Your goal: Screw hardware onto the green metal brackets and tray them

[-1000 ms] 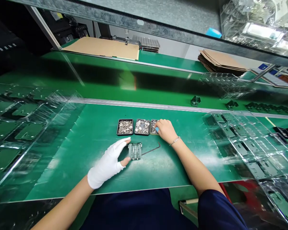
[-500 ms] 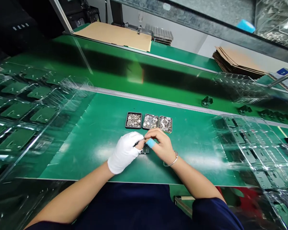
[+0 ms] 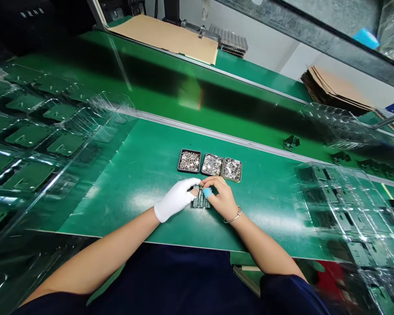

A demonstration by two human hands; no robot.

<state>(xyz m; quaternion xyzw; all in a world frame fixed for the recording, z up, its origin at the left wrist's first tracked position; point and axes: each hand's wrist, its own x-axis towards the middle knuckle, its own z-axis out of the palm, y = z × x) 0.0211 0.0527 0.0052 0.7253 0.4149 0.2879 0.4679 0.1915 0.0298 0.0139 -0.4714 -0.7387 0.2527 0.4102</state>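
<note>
A small slotted metal part (image 3: 201,201) lies on the green bench between my hands, its near half showing and its far edge covered by fingers. My left hand (image 3: 175,199), in a white glove with the thumb tip bare, closes on the part's left side. My right hand (image 3: 221,199) has blue tape round the thumb and a bracelet at the wrist. Its thumb and fingers pinch together at the part's upper right; whatever they hold is too small to make out. Just beyond stand three small trays of tiny metal pieces: a left tray (image 3: 178,162), a middle tray (image 3: 202,167) and a right tray (image 3: 240,173).
Clear plastic blister trays with flat metal plates lie at the left (image 3: 29,135) and right (image 3: 344,214). Behind the bench's metal rail (image 3: 210,139), a dark small part (image 3: 291,142) sits on the green surface. Cardboard sheets (image 3: 338,89) are stacked at the back right.
Both hands have come down onto the slotted part at its far edge, and more of it shows. The whole view has shifted slightly.
</note>
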